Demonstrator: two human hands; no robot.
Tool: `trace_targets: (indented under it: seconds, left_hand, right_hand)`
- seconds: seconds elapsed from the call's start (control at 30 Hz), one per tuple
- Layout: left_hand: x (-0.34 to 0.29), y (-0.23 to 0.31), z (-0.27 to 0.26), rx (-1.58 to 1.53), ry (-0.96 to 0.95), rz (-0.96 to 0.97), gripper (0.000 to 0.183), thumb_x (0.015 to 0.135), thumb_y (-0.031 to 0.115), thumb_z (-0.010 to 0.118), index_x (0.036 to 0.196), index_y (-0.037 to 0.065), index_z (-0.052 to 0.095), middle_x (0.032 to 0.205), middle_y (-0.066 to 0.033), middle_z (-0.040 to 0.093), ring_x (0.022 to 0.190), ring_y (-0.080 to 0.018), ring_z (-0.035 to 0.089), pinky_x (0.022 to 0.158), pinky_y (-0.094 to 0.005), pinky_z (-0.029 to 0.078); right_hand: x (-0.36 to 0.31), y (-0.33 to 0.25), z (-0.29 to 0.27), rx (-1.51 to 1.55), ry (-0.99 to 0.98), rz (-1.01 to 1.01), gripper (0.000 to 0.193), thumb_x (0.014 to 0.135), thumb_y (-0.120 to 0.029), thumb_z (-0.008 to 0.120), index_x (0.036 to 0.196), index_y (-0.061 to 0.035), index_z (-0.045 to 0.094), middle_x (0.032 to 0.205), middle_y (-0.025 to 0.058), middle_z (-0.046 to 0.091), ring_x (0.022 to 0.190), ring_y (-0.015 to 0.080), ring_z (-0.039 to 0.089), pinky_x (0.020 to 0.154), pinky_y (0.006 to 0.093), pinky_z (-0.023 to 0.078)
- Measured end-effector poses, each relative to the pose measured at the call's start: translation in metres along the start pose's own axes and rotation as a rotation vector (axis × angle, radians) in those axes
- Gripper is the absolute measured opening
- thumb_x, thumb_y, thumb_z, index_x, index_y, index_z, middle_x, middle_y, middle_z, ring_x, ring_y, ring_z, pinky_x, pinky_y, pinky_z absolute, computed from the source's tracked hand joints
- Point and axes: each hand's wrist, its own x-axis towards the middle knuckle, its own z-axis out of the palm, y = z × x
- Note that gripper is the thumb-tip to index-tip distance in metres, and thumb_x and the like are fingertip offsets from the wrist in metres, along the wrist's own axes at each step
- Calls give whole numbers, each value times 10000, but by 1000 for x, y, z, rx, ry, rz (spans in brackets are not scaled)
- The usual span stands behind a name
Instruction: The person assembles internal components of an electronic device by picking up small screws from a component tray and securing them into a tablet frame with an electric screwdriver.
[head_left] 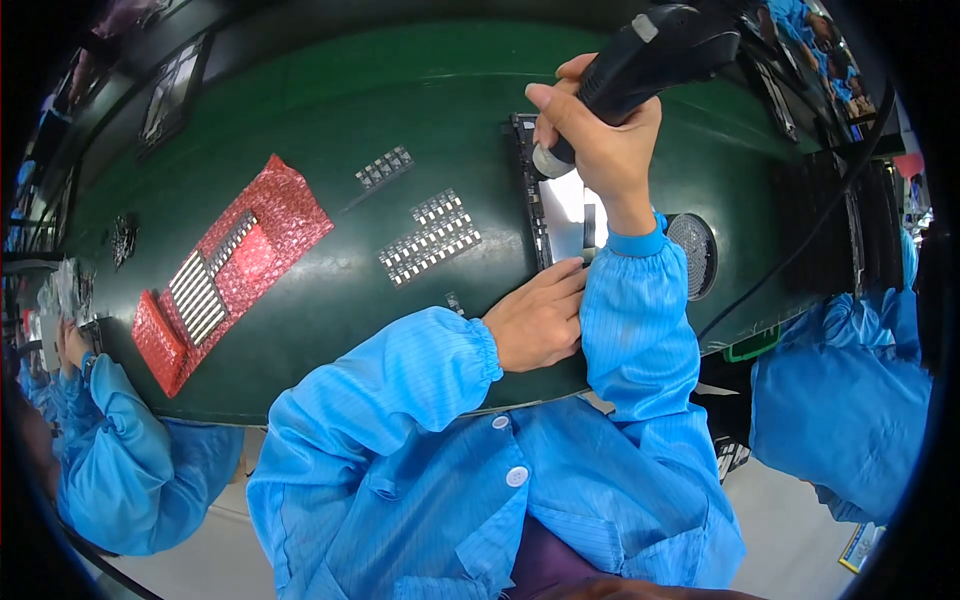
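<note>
My right hand (615, 140) is raised and closed around a black handheld device (660, 60), shaped like a scanner, with a pale rounded end. Under it on the table lies a flat black-framed unit (532, 190) with a glossy white panel; my right forearm hides part of it. My left hand (540, 318) rests palm down at the unit's near end, its fingers stretched out and their tips by the frame's edge. Just left of that hand sits a small dark part (454, 302). Rows of small dark parts with white patches (430, 240) lie farther left.
Red bubble wrap (290, 200) on the green table (400, 90) carries a row of metallic strips (198, 300). Another short row of parts (384, 167) lies behind. A round dark mesh dish (692, 255) stands right of my forearm, near a black cable (800, 245). Co-workers in blue sit on both sides.
</note>
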Motion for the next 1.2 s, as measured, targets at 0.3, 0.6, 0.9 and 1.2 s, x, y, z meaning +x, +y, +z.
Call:
trace_targets:
  seconds: [0.3, 0.6, 0.9, 1.2]
  left_hand:
    - [0, 2, 1, 0, 30, -12, 329, 672, 144, 661, 957, -20, 634, 1065, -156, 590, 1137, -308, 475, 1058, -451, 290]
    - [23, -37, -21, 408, 80, -91, 351, 700, 218, 663, 989, 23, 622, 1154, -173, 542, 1166, -322, 456, 1011, -468, 318]
    - [34, -169, -139, 1094, 106, -825, 313, 811, 230, 619, 1094, 96, 620, 1175, -156, 550, 1049, -332, 538, 889, -413, 448]
    - [-43, -5, -109, 212, 15, -745, 177, 720, 126, 711, 847, 9, 674, 747, -140, 616, 681, -267, 608, 608, -353, 484]
  right_hand:
    - [-5, -1, 11, -79, 75, -4, 200, 738, 30, 695, 882, 30, 556, 617, 58, 601, 483, 116, 561, 488, 244, 444]
    - [-3, -32, -37, -50, 438, -90, 191, 749, -15, 710, 876, 5, 569, 589, 31, 591, 517, 98, 564, 504, 218, 421]
    - [-31, -18, -63, -133, 444, -39, 245, 746, -10, 713, 926, 32, 553, 616, 42, 587, 515, 108, 553, 515, 244, 446]
    - [-33, -12, -60, -233, 404, 46, 323, 715, -45, 758, 968, 5, 562, 685, 28, 611, 589, 102, 590, 547, 217, 459]
